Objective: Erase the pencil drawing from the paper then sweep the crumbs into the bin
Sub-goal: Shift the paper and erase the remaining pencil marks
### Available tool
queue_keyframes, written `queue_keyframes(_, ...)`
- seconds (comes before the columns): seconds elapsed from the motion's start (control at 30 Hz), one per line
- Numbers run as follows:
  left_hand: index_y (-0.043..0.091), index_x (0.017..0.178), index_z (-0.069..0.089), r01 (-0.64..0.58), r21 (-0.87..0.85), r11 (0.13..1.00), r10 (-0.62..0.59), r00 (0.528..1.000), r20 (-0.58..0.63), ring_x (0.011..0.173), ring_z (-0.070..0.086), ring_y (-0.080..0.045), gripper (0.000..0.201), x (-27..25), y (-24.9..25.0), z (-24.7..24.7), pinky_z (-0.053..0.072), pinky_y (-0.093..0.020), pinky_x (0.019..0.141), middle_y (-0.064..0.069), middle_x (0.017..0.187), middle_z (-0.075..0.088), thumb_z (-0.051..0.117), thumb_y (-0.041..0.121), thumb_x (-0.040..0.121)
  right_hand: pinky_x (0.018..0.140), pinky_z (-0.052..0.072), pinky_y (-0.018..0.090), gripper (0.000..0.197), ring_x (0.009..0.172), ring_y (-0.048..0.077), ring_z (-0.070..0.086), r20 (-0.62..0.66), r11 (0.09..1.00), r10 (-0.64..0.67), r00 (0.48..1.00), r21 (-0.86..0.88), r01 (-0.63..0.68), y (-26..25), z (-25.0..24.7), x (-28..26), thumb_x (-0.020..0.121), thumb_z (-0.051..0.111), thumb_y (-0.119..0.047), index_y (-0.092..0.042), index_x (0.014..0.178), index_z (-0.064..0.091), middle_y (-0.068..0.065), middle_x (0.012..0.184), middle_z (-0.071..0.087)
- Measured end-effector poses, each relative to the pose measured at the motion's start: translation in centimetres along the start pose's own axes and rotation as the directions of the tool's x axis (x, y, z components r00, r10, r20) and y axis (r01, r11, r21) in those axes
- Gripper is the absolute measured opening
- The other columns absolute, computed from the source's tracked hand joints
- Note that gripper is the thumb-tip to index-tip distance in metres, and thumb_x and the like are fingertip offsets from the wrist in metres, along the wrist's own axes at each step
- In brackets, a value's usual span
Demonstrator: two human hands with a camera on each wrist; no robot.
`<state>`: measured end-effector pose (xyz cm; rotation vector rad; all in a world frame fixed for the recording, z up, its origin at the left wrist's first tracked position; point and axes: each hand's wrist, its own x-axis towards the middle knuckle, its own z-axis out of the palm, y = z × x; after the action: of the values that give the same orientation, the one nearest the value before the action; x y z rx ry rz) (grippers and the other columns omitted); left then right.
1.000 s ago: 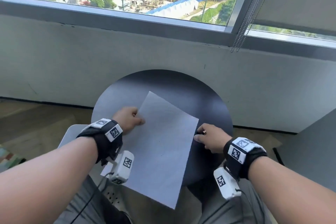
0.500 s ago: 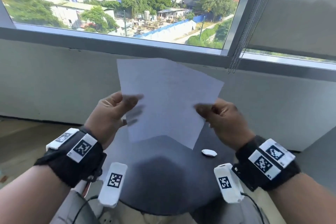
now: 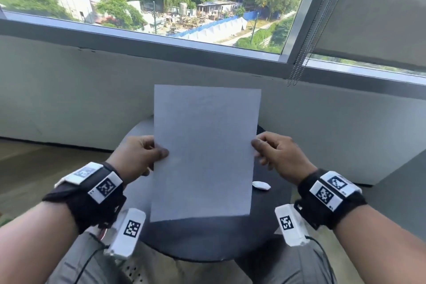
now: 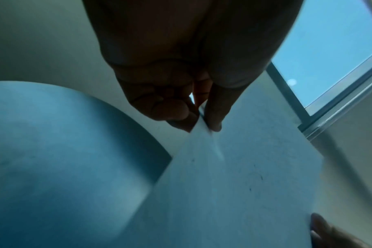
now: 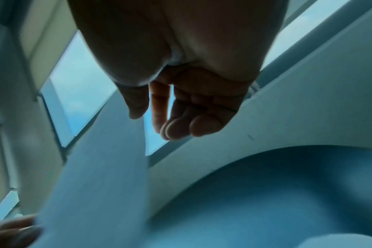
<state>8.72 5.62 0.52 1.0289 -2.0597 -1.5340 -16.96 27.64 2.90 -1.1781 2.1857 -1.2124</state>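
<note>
A white sheet of paper is held upright in the air above the round dark table. My left hand pinches its left edge, thumb on the near face. My right hand pinches the right edge the same way. The left wrist view shows the paper pinched at its edge by my left hand, with a few tiny dark specks on the sheet. In the right wrist view the paper runs under my right thumb. A white eraser lies on the table, right of the sheet.
A grey wall and a wide window stand behind the table. A bead cord hangs at the right by a lowered blind. Wooden floor shows at the left. My knees are under the table's near edge.
Both hands lifted the paper off the table and turned it from a tilted pose to upright. The eraser, earlier under my right hand, now lies bare on the table.
</note>
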Motion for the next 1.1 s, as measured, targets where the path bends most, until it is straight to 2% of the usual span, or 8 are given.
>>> queue_keyframes(0.13,0.007,0.069,0.06,0.118,0.278,0.953,-0.136,0.99,0.045,0.043,0.051,-0.013,0.021,-0.2,-4.0,1.0,0.041,-0.023,0.042,0.004,0.05,0.059,0.073,0.012,0.085,0.088,0.046,0.03,0.025,0.098,0.018,0.062,0.048,0.8,0.318,0.947,-0.55,-0.241,6.4,0.5,-0.2,0.092,0.061,-0.041,-0.026,0.112,0.066,-0.004,0.101,0.062)
queue_keyframes(0.23,0.015,0.078,0.069,0.152,0.448,0.881,-0.213,0.973,0.088,0.068,0.068,-0.024,0.013,-0.4,-6.4,2.0,0.055,-0.036,0.068,-0.002,0.074,0.072,0.076,0.025,0.08,0.104,0.039,0.035,0.044,0.116,0.024,0.051,0.131,0.708,0.376,0.917,-0.679,-0.193,9.6,2.0,-1.8,0.09,0.062,-0.045,-0.032,0.132,0.053,0.0,0.118,0.048)
queue_keyframes(0.43,0.034,0.13,0.044,0.182,0.544,0.819,-0.212,0.977,-0.008,0.092,0.065,-0.022,0.066,-1.0,-7.1,2.4,0.054,-0.04,0.087,-0.001,0.107,0.062,0.08,0.039,0.076,0.095,0.042,0.04,0.018,0.107,0.026,0.05,0.073,0.682,0.346,0.935,-0.705,-0.198,9.8,3.0,-2.2,0.096,0.052,-0.045,-0.028,0.096,0.051,-0.001,0.104,0.048)
queue_keyframes(0.6,0.042,0.154,-0.004,-0.15,0.852,0.502,-0.107,0.967,0.233,0.152,0.003,-0.021,0.116,-2.1,-7.1,3.2,0.019,-0.048,0.121,0.006,0.165,-0.004,0.064,0.079,0.068,0.079,0.053,0.039,0.021,0.085,0.02,0.065,0.26,0.895,0.226,0.939,-0.435,-0.095,3.8,6.8,-2.7,0.094,0.056,-0.045,-0.024,0.09,0.053,-0.001,0.093,0.066)
queue_keyframes(0.8,0.034,0.153,-0.02,-0.284,0.89,0.357,-0.302,0.866,0.398,0.149,-0.026,-0.022,0.143,-3.1,-7.5,4.3,-0.002,-0.06,0.119,0.007,0.159,-0.032,0.031,0.102,0.038,0.066,0.056,0.034,0.007,0.08,0.032,0.069,0.722,0.841,0.222,0.655,0.199,-0.504,0.0,14.4,-3.8,0.1,0.054,-0.015,-0.011,0.102,0.049,0.021,0.099,0.069)
queue_keyframes(0.93,0.038,0.153,-0.018,-0.29,0.885,0.364,-0.291,0.867,0.404,0.149,-0.024,-0.023,0.141,-3.1,-7.2,4.1,-0.001,-0.062,0.119,0.007,0.161,-0.029,0.039,0.101,0.04,0.062,0.054,0.034,0.003,0.075,0.026,0.066,0.297,0.57,0.467,0.833,0.619,-0.54,2.3,12.9,0.2,0.099,0.054,-0.012,-0.01,0.1,0.052,0.017,0.098,0.064)
queue_keyframes(1.0,0.042,0.152,-0.015,-0.299,0.884,0.361,-0.298,0.861,0.413,0.15,-0.023,-0.023,0.136,-3.0,-6.8,4.2,-0.002,-0.061,0.119,0.005,0.163,-0.025,0.05,0.098,0.047,0.056,0.049,0.031,0.008,0.065,0.019,0.06,-0.035,0.704,0.522,0.852,0.582,-0.407,3.6,10.8,2.1,0.098,0.056,-0.016,-0.011,0.102,0.054,0.014,0.094,0.059)
queue_keyframes(1.1,0.044,0.153,-0.006,-0.314,0.88,0.358,-0.249,0.876,0.414,0.15,-0.02,-0.023,0.123,-2.6,-6.0,4.6,-0.003,-0.06,0.12,0.001,0.165,-0.016,0.053,0.094,0.057,0.057,0.049,0.032,0.013,0.064,0.018,0.061,0.034,0.898,0.385,0.922,0.216,-0.383,3.4,9.0,2.4,0.094,0.063,-0.025,-0.013,0.097,0.057,0.009,0.091,0.064)
